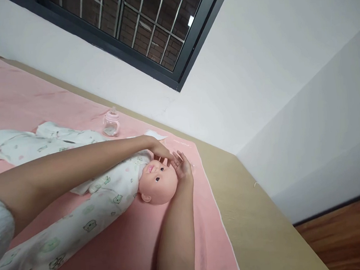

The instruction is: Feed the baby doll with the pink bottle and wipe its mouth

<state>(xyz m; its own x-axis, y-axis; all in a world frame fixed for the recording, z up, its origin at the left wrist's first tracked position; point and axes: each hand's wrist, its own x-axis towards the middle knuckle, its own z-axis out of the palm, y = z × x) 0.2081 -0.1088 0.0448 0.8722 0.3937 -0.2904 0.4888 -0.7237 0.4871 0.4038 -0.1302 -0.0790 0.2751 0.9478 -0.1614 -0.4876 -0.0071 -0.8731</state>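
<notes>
A baby doll [158, 182] in white clothing [119, 194] printed with green animals lies on the pink sheet, its head pointing right. From the left, my left hand [160, 148] reaches across the doll's body to the far side of its head. Its fingers are bent downward and a little apart, close to the doll's cheek, partly hidden. My right hand [181, 166] rests beside the crown of the doll's head, palm turned up and fingers spread. The fingertips of both hands meet or nearly meet; neither hand visibly holds anything.
A pink baby bottle [111, 123] stands beyond the doll near the wall. A white cloth or tissue [155, 134] lies behind my left hand. The pink sheet [217, 232] ends on a light wooden surface [251, 212]. Above is a dark-framed barred window [178, 79].
</notes>
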